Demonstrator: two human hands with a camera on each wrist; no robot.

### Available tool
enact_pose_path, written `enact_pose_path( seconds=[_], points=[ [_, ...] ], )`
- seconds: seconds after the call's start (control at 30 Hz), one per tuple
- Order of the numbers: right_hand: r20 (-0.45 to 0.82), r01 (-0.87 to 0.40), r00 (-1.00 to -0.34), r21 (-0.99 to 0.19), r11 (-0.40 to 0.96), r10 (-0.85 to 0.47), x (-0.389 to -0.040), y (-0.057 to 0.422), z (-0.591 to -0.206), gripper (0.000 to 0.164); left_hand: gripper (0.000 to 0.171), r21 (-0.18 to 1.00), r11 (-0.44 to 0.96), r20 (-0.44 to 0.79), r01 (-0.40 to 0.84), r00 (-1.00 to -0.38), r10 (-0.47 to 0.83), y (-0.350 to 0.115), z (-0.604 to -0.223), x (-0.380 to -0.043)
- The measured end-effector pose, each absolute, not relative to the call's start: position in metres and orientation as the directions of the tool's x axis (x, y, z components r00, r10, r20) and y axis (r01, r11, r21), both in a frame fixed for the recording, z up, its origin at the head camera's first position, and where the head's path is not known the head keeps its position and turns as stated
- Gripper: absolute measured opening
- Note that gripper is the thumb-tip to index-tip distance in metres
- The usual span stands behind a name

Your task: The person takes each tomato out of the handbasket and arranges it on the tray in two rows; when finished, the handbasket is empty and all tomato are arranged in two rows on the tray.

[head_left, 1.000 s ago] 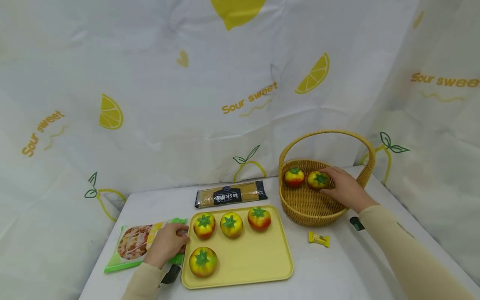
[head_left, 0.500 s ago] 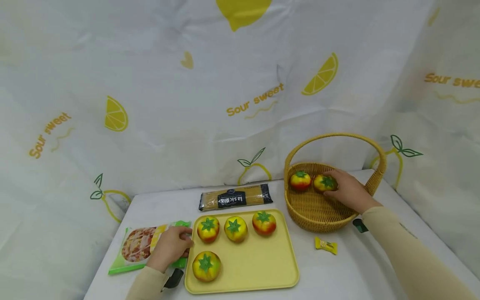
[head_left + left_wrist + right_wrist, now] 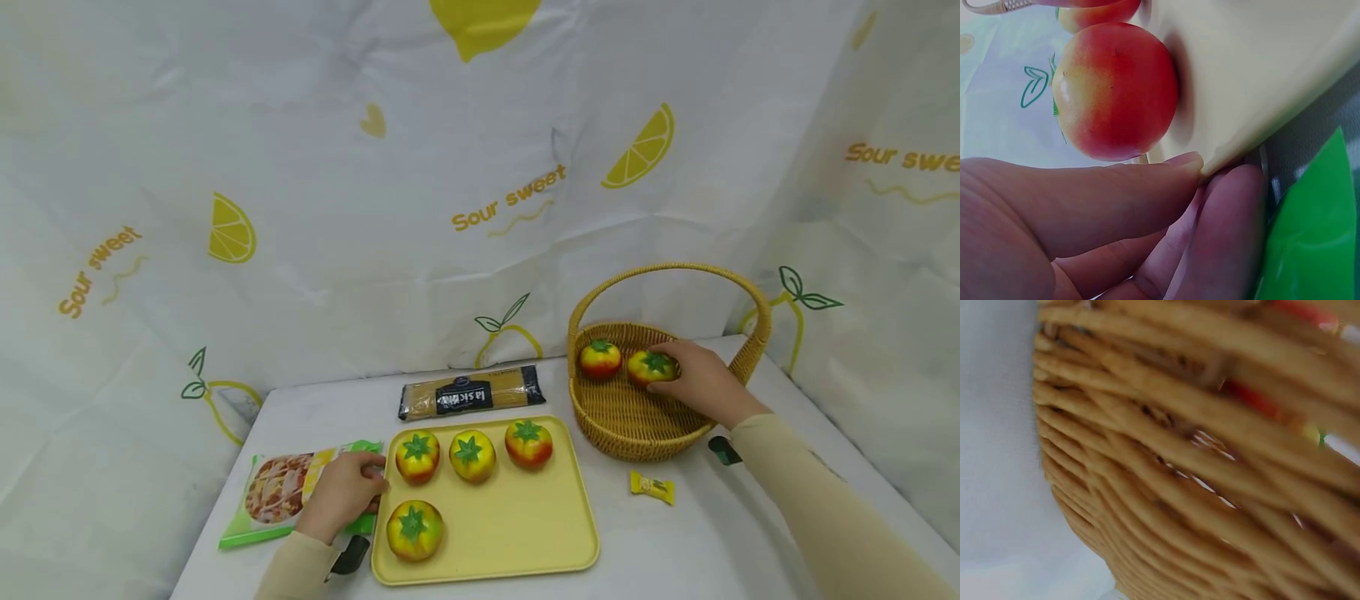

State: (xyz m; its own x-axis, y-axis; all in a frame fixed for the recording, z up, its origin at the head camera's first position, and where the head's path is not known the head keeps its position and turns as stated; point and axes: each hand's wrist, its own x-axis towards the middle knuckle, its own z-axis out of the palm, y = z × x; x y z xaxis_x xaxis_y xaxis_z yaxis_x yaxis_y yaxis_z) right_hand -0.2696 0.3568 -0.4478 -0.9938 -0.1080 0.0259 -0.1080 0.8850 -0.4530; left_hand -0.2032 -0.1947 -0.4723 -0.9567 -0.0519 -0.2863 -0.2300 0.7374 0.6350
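My right hand [image 3: 701, 380] reaches into the wicker basket [image 3: 637, 446] and holds a yellow-red tomato [image 3: 645, 367], fingers over its top and thumb at its near side. Another tomato [image 3: 600, 360] sits to its left in the basket. In the right wrist view the woven wall [image 3: 1147, 469] hides that hand. My left hand [image 3: 343, 493] pinches the left rim of the yellow tray [image 3: 517, 525]; the left wrist view shows its thumb [image 3: 1166, 181] on the rim and a finger underneath. Several tomatoes with green star-shaped tops lie on the tray, one [image 3: 1116, 90] close beyond the thumb.
A green food packet [image 3: 277, 496] lies under and left of my left hand. Behind the tray is a dark-and-gold pasta packet [image 3: 471, 392]. A small yellow wrapped candy [image 3: 652, 487] lies in front of the basket, whose tall handle [image 3: 675, 267] arches over it.
The head view has shifted slightly, so everything appears a little further right. Both hands keep their places, the right at the tomato in the basket and the left at the tray's rim.
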Motion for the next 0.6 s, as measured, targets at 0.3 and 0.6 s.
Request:
enact_pose_path(
  seconds=[0.3,0.6],
  points=[
    [0.101,-0.146,-0.988,-0.439,0.887,-0.113,-0.236,0.34,-0.426,0.073,0.039,0.643,0.735,-0.265,-0.214,-0.963,-0.048,-0.195,-0.471,-0.2],
    [0.214,-0.238,-0.964,-0.45,0.861,-0.154,-0.194,0.295,-0.408,0.066,0.038,0.642,0.741,-0.251,-0.195,-0.967,-0.037,-0.195,-0.471,-0.199]
  ],
)
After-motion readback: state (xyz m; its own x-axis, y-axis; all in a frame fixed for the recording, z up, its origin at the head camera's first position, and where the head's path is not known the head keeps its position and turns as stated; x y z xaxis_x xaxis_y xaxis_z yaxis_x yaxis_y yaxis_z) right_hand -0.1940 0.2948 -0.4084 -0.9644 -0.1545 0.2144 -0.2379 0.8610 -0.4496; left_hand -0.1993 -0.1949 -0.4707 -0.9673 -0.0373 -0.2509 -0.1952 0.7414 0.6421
